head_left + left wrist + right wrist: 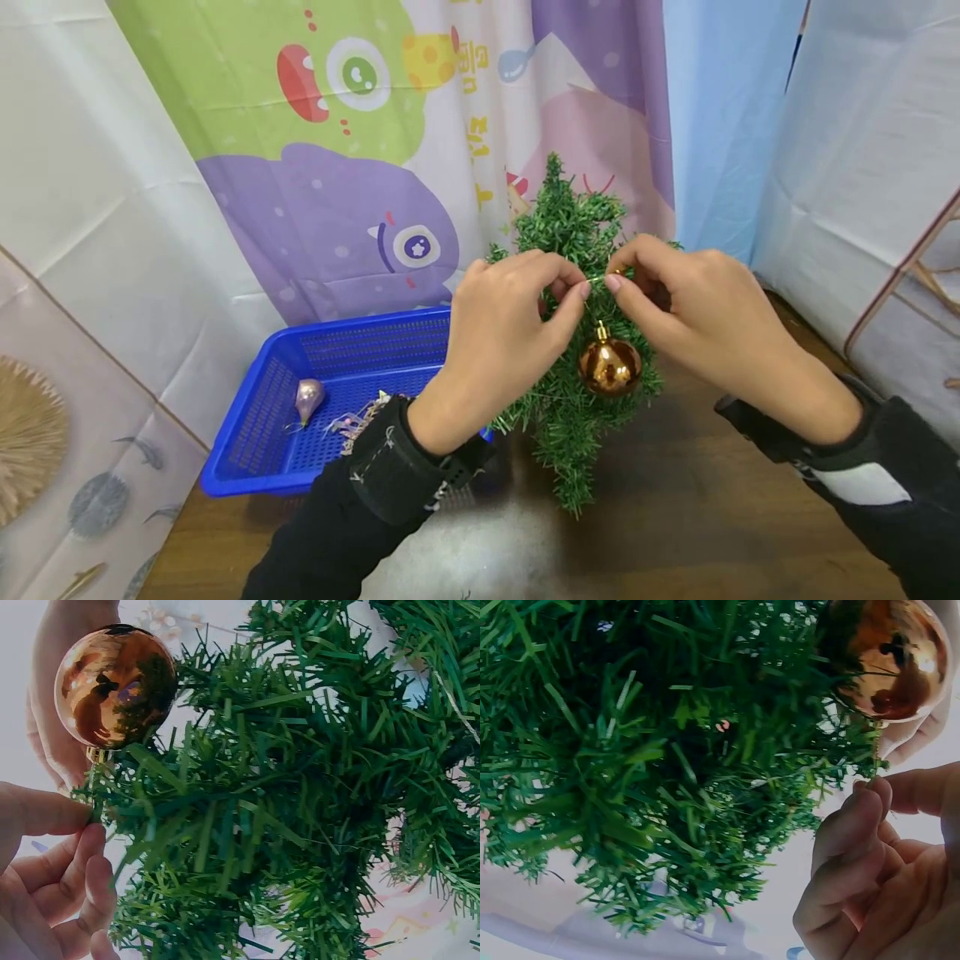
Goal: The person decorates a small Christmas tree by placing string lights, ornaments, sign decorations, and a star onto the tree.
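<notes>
Before the green tree (566, 221), at its front: a copper-coloured bauble (610, 367) hangs from a thin thread (597, 278), below and between two hands.
Left grip: the left hand (510, 321) pinches the thread, thumb and forefinger tips drawn together; the other fingers bend inward.
Right grip: the right hand (697, 308) pinches it too, just beside the left, fingertip against thumb.
Bauble: round, glossy and mirror-like, with dark reflections and a small gold cap (602, 332).
Tree: narrow, flat, plastic-looking needles, bristling in every direction.
Basket: blue plastic basket (258, 485) with perforated walls, left of the tree on the brown, wood-look surface (675, 525); inside, a pearly pink teardrop ornament (309, 398) and a pale tangle (360, 423).
Backdrop: softly folded curtain (322, 208) printed with green and purple cartoon figures.
Hidden: the left forearm and hand cover the basket's right part; the black sleeve (315, 525) cuts into the tangle, whose pieces are too small to tell apart.
Hard to make out: whether the thread loops round a twig, or whether the bauble touches the needles; the tree's foot.
</notes>
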The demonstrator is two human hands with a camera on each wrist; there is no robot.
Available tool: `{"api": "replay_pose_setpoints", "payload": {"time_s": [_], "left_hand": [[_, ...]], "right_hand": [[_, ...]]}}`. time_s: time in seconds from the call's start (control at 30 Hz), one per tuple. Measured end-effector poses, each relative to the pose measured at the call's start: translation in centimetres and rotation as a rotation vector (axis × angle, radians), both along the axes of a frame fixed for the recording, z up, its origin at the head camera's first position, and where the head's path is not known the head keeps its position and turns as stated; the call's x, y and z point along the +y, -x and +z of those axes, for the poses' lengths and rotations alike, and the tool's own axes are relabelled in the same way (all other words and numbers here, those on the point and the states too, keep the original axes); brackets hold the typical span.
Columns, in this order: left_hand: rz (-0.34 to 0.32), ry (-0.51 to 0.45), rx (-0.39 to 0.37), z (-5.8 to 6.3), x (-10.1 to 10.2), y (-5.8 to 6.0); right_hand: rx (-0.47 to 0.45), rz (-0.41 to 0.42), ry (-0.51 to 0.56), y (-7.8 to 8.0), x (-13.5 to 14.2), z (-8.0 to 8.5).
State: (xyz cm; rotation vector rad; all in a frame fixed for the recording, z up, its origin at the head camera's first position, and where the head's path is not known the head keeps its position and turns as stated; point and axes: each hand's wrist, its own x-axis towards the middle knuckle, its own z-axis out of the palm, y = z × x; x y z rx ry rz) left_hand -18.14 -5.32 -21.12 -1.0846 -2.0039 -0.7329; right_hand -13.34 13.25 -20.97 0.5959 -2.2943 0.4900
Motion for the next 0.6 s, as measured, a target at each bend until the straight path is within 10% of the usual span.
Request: {"api": "replay_pose_setpoints", "payload": {"time_s": [0.6], "left_hand": [[0.062,0.02,0.082,-2.1,-0.1,0.3]], "right_hand": [[-0.041,-0.015,-0.008,0.7,0.2,-1.4]]}}
